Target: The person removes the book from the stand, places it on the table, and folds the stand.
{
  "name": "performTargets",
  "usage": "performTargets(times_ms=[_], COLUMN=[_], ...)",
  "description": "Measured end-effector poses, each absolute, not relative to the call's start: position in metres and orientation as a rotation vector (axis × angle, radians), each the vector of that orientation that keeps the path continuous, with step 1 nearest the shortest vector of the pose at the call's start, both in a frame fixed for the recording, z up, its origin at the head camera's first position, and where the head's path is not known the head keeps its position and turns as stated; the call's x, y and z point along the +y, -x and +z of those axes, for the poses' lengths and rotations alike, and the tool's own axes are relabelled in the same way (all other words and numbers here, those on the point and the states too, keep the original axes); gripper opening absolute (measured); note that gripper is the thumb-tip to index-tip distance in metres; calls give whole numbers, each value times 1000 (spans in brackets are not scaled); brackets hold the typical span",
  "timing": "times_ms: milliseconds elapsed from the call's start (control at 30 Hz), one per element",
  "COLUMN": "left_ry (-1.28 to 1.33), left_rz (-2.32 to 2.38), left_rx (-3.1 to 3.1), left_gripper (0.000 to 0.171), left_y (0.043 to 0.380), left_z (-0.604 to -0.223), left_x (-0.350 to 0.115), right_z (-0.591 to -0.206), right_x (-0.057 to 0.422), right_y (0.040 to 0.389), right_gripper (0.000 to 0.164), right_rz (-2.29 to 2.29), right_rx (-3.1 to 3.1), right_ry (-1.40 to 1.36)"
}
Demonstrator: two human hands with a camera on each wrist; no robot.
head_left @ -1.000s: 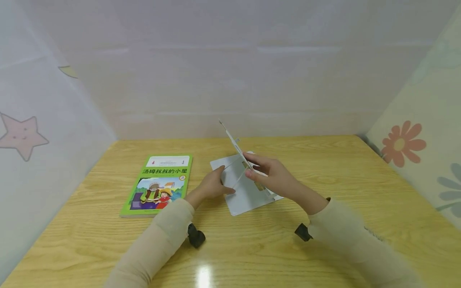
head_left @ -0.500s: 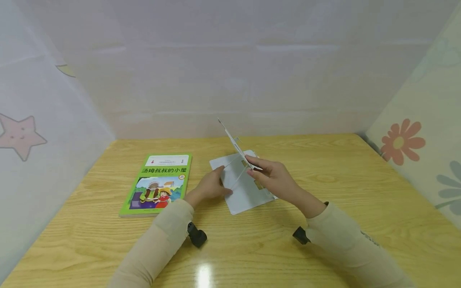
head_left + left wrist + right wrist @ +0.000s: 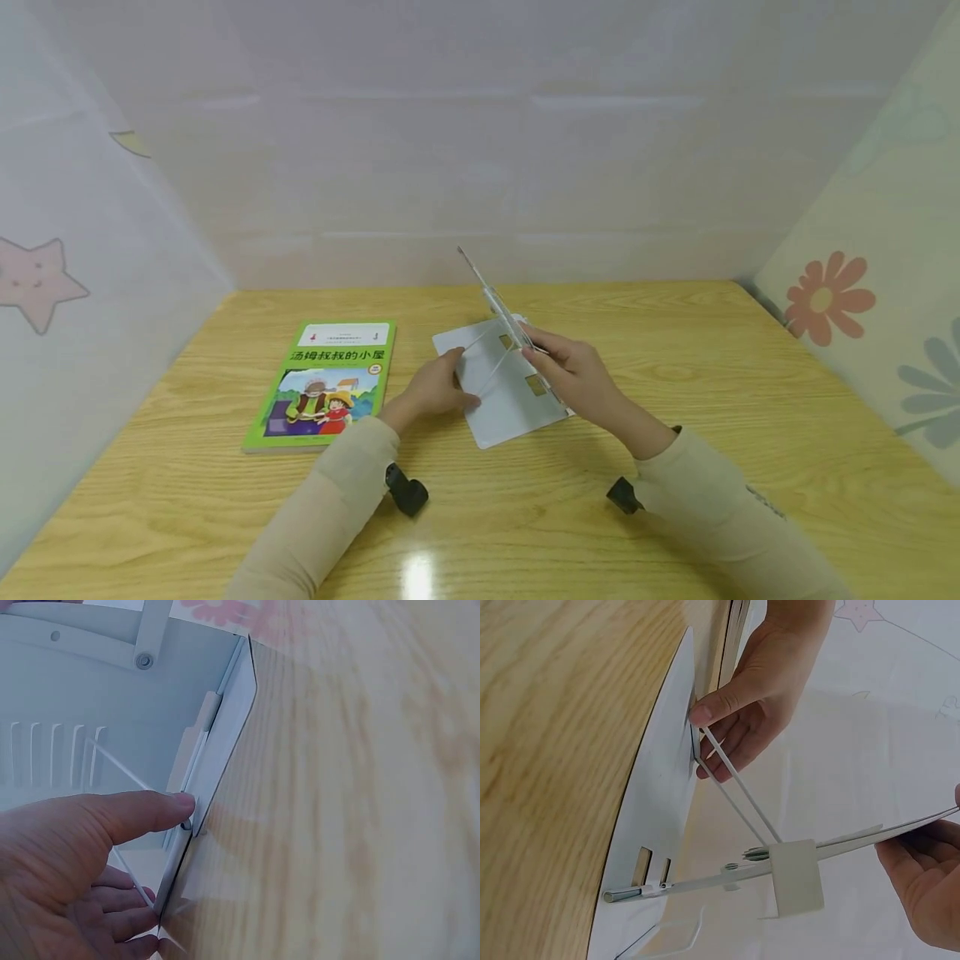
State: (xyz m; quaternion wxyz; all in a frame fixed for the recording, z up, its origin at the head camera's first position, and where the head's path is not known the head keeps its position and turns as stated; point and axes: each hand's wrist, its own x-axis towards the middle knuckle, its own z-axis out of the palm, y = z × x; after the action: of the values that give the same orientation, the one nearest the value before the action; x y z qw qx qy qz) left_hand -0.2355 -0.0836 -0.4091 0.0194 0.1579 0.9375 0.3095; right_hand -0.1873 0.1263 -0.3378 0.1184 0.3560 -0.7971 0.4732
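A white metal book stand (image 3: 506, 400) is partly unfolded on the table. Its base plate (image 3: 656, 772) lies on the wood and its back panel (image 3: 487, 296) leans up at a slant. A thin wire prop (image 3: 739, 787) runs between the two. My left hand (image 3: 435, 385) pinches the wire prop's end at the base plate's left edge; in the left wrist view the thumb of that left hand (image 3: 67, 855) lies on the edge, fingers beneath. With thumb and fingers, my right hand (image 3: 577, 371) grips the back panel, which hides some of the fingers.
A green picture book (image 3: 318, 387) lies flat on the wooden table (image 3: 480, 517), left of the stand. Pale cloth walls (image 3: 480, 167) with printed shapes rise behind and at both sides. Dark wrist cameras (image 3: 407, 490) sit under the sleeves.
The back panel has turned slightly, uncovering more of the cut-outs in the base plate. My right hand has shifted slightly with it. My left hand stays at the plate's edge.
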Motion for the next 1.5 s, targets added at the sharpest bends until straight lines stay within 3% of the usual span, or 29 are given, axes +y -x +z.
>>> performTargets(times_ms=[600, 1500], left_ry=[-483, -619], left_rz=[901, 692], left_rx=[2880, 2897], left_gripper=[81, 71], left_y=[235, 236], left_z=[-406, -402], left_x=[-81, -78], right_z=[-343, -344], right_x=[138, 144], right_y=[193, 195], right_gripper=[25, 27], right_rz=[1543, 1661], right_rx=[-2120, -2013], right_ry=[-725, -655])
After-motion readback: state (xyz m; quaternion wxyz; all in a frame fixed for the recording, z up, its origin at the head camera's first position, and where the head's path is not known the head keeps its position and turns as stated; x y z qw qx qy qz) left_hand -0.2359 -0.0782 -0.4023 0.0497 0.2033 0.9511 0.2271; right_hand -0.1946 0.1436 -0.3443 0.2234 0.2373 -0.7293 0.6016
